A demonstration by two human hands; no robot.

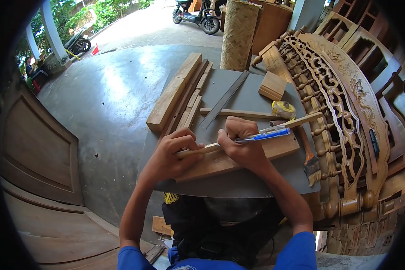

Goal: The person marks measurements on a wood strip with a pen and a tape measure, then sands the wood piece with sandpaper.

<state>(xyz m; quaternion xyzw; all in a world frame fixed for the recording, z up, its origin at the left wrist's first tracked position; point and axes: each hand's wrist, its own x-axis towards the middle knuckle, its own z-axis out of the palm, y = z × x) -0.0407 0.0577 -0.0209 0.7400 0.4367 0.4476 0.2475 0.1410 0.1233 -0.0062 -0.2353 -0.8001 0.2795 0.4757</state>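
My left hand (177, 153) is closed around the near-left end of a thin wooden strip (308, 119), which slants up to the right above a wider wooden board (281, 147). In my right hand (245, 144) is a blue pen (274, 133), its tip pointing left towards the strip between my hands. The fingers of my right hand are curled, and its lower side is over the wide board. Just beyond my hands, a metal ruler (225, 100) lies slantwise on the grey tabletop (256, 83).
Long wooden pieces (177, 92) lie along the table's left side. A yellow tape measure (283, 109), a wooden block (272, 85) and a paintbrush (311, 167) are at the right. Carved wooden furniture panels (342, 90) stand close by on the right. Parked motorbikes (195, 15) are farther back.
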